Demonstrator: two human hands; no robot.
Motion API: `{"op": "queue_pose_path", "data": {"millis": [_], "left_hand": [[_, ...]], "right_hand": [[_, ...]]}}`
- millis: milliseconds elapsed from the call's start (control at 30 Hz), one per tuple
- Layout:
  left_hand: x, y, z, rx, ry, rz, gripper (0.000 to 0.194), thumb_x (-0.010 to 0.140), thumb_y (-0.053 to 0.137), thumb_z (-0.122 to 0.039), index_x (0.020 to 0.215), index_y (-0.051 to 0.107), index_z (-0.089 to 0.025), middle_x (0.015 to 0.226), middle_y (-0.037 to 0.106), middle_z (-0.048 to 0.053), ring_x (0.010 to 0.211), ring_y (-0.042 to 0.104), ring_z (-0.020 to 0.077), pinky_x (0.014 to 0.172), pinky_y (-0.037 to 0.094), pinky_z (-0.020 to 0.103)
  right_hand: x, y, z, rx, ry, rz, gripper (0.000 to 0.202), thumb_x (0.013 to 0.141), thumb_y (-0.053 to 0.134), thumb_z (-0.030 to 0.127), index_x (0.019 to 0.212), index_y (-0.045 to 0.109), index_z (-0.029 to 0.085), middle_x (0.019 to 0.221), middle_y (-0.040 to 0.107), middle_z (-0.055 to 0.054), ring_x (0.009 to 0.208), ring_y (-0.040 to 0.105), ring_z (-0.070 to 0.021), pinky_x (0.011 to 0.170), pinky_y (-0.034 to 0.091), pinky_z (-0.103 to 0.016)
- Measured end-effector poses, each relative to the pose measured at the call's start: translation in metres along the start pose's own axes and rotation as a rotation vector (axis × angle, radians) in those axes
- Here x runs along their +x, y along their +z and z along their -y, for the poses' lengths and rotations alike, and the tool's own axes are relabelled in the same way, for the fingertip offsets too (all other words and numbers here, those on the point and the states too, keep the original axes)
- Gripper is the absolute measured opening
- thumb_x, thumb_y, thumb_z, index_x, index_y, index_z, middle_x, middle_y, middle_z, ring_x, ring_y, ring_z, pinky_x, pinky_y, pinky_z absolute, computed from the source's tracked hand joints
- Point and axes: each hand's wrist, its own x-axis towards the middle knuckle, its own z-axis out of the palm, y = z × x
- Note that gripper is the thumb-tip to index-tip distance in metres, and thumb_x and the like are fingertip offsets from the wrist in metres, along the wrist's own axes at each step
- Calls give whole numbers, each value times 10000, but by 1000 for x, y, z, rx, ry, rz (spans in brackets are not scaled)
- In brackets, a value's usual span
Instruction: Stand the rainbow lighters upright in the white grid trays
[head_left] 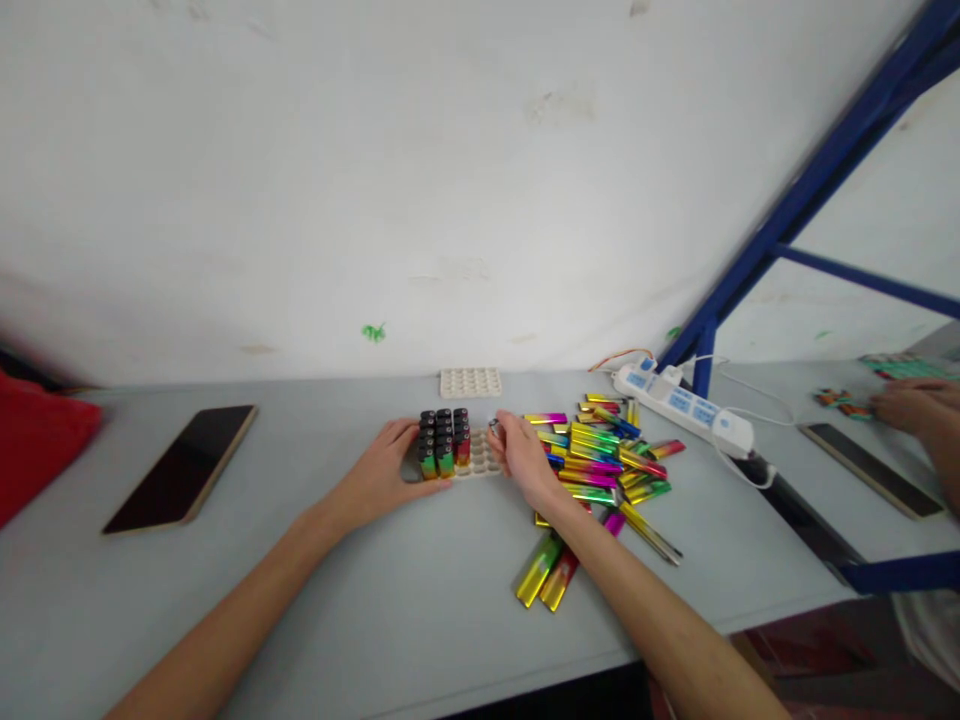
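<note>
A white perforated tray (480,456) lies on the table, its left side filled with upright lighters (445,440) with black tops and shiny coloured bodies. My left hand (386,470) is wrapped round the tray's left end, thumb along the front edge and fingers beside the lighters. Above the tray's right part, my right hand (521,455) is closed in a pinch round a lighter, of which only a small silvery end shows. Right of that hand spreads a loose pile of shiny multicoloured lighters (592,465), some of them under the forearm.
A second white tray (470,382) rests near the wall. A dark tablet-like device (184,470) lies left, beside a red cloth-like item (37,440). A power strip (682,408) with cables runs along the blue metal frame (780,210). At far right, another person's hand (915,405) is over small items.
</note>
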Motion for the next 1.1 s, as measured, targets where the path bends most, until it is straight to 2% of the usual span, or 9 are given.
{"op": "queue_pose_path", "data": {"millis": [167, 300, 367, 467, 533, 667, 833, 1000, 1100], "left_hand": [[0, -1, -2, 5, 5, 2, 809, 885, 964, -821, 1429, 818, -240, 1519, 835, 178, 1488, 766, 466, 1360, 610, 668], [1, -1, 0, 2, 2, 2, 830, 869, 979, -820, 1440, 818, -241, 1530, 833, 181, 1492, 767, 463, 1353, 616, 667], [1, 0, 1, 5, 5, -1, 840, 868, 983, -817, 1448, 813, -233, 1527, 832, 187, 1486, 769, 463, 1347, 620, 673], [0, 1, 1, 3, 14, -12, 828, 875, 993, -788, 1468, 806, -242, 1522, 835, 175, 1477, 773, 457, 1340, 623, 676], [0, 2, 1, -2, 22, -11, 797, 879, 1006, -756, 1466, 811, -253, 1518, 840, 165, 1479, 771, 453, 1340, 621, 669], [-1, 2, 0, -15, 31, -16, 762, 876, 1028, -709, 1454, 820, -260, 1511, 838, 159, 1482, 763, 443, 1338, 619, 652], [-2, 2, -3, -31, 33, -5, 747, 898, 1008, -734, 1452, 824, -268, 1524, 828, 160, 1480, 757, 435, 1342, 618, 624], [-1, 2, -5, -34, 30, -6, 723, 897, 1006, -724, 1433, 831, -271, 1523, 828, 159, 1475, 755, 435, 1341, 616, 618], [-1, 3, -3, -29, 29, -7, 721, 898, 1002, -728, 1428, 825, -274, 1526, 826, 153, 1473, 755, 426, 1337, 617, 607]], "right_hand": [[1, 0, -2, -29, 1, 32, 851, 1038, 435, 1056, 624, 444, 313, 538, 340, 69, 525, 325, -149, 544, 272, -334], [-4, -6, 6, -112, -112, 42, 926, 1076, 322, 1089, 763, 624, 272, 612, 398, 59, 582, 397, -176, 597, 324, -337], [-8, -12, 10, -256, -241, 39, 883, 1162, 303, 996, 867, 690, 259, 685, 498, 33, 665, 501, -202, 671, 401, -339], [-13, -22, 12, -491, -423, 96, 680, 1273, 384, 785, 971, 699, 264, 822, 641, -5, 816, 625, -229, 820, 495, -348], [-14, -26, 11, -594, -524, 129, 538, 1298, 478, 664, 1024, 707, 261, 940, 719, -36, 918, 677, -241, 907, 539, -357], [-13, -31, 9, -692, -705, 71, 383, 1293, 611, 525, 1108, 786, 238, 1121, 793, -107, 1115, 737, -281, 1031, 593, -394], [-14, -39, 11, -710, -710, 210, 284, 1268, 725, 459, 1187, 857, 221, 978, 850, -62, 878, 794, -231, 858, 615, -329], [-15, -39, 6, -692, -709, 292, 238, 1221, 818, 450, 1258, 888, 225, 1176, 942, -108, 999, 885, -249, 938, 674, -341], [-15, -39, 6, -692, -694, 335, 238, 1208, 839, 446, 1248, 889, 217, 1176, 945, -109, 1022, 897, -252, 943, 677, -336]]}}
